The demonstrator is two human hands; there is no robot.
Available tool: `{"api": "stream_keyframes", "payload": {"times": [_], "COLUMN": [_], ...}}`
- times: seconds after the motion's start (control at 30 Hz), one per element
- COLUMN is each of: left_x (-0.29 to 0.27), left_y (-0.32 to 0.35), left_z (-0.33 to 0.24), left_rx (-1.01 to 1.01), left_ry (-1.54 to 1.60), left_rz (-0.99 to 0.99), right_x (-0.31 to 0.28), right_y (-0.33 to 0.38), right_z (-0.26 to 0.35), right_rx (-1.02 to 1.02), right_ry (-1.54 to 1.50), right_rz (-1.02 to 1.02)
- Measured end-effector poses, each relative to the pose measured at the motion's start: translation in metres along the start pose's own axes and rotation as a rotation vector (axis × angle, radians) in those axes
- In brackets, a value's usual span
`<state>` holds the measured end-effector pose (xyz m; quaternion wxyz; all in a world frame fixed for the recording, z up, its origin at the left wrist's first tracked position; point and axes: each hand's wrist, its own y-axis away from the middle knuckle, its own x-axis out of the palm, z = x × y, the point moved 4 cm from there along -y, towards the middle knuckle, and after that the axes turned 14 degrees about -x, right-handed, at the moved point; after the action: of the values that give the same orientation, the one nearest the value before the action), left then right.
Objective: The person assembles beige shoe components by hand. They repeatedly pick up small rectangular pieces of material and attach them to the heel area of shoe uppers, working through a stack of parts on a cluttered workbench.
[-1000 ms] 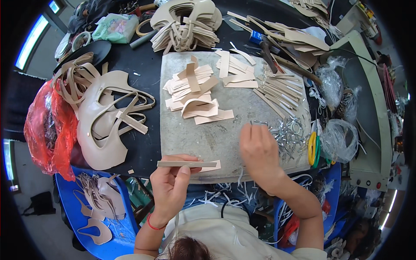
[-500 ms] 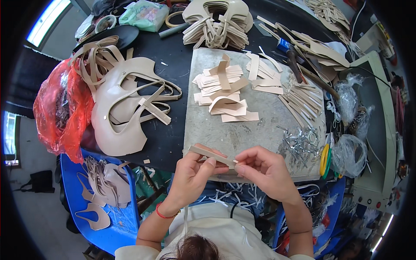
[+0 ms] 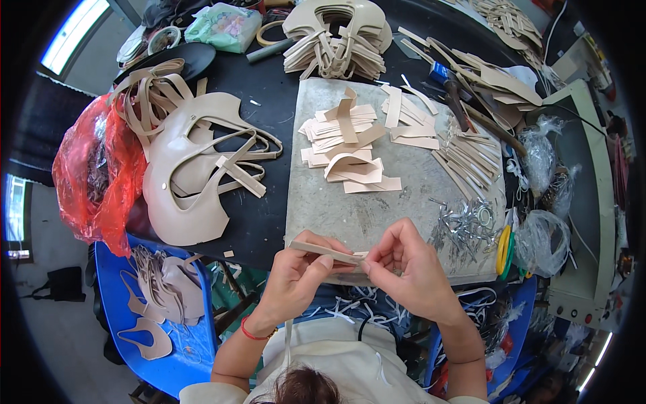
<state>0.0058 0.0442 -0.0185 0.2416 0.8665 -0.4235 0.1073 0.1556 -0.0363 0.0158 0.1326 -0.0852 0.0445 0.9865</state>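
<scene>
A narrow beige leather strip lies across the fingers of my left hand, pinched under the thumb. At the strip's right end, the thumb and fingertips of my right hand are pinched together; whether they grip the strip itself or a small pale piece at its tip is too small to tell. Both hands are over the near edge of a grey stone slab. Farther off on the slab lie stacked short beige strips, and narrow folded strips are to the right. Metal hardware pieces are heaped near my right hand.
Shaped beige leather panels lie on the black table at left, beside a red plastic bag. A blue chair holds more cut pieces. A hammer, scissors with yellow and green handles and a beige machine are at right.
My right hand has tipped up and shifted slightly left at the strip's end. The strip has turned a little flatter, and my left hand is nearly still.
</scene>
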Motion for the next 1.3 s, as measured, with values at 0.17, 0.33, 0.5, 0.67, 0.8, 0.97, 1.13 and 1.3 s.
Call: {"api": "stream_keyframes", "payload": {"times": [0.17, 0.33, 0.5, 0.67, 0.8, 0.97, 1.13, 1.3], "left_x": [-0.007, -0.012, -0.013, -0.108, -0.164, -0.127, -0.057, -0.061], "left_y": [0.003, 0.002, 0.009, 0.004, -0.019, 0.013, 0.049, 0.054], "left_z": [-0.006, -0.017, -0.029, -0.101, -0.111, -0.152, -0.174, -0.113], "left_rx": [0.037, -0.028, 0.108, 0.421, 0.446, 0.674, 0.932, 0.562], "left_ry": [0.188, 0.133, -0.272, -1.172, -1.568, -1.824, -1.744, -1.683], "left_rz": [0.016, -0.106, -0.265, -0.972, -0.849, -0.679, -0.249, -0.016], "right_x": [-0.018, -0.020, 0.034, 0.020, 0.024, 0.003, 0.019, 0.097], "right_y": [0.000, 0.003, -0.012, -0.013, -0.012, -0.003, -0.014, -0.056], "right_z": [0.004, 0.032, 0.043, 0.029, 0.029, 0.004, 0.008, 0.009], "right_rx": [0.015, -0.563, -0.730, -0.546, -0.512, -0.213, -0.100, 0.051], "right_ry": [0.313, 0.715, 0.728, 0.562, 0.467, 0.310, -0.258, -0.600], "right_rz": [-0.013, -0.054, 0.157, -0.002, -0.046, -0.052, 0.068, 0.271]}}
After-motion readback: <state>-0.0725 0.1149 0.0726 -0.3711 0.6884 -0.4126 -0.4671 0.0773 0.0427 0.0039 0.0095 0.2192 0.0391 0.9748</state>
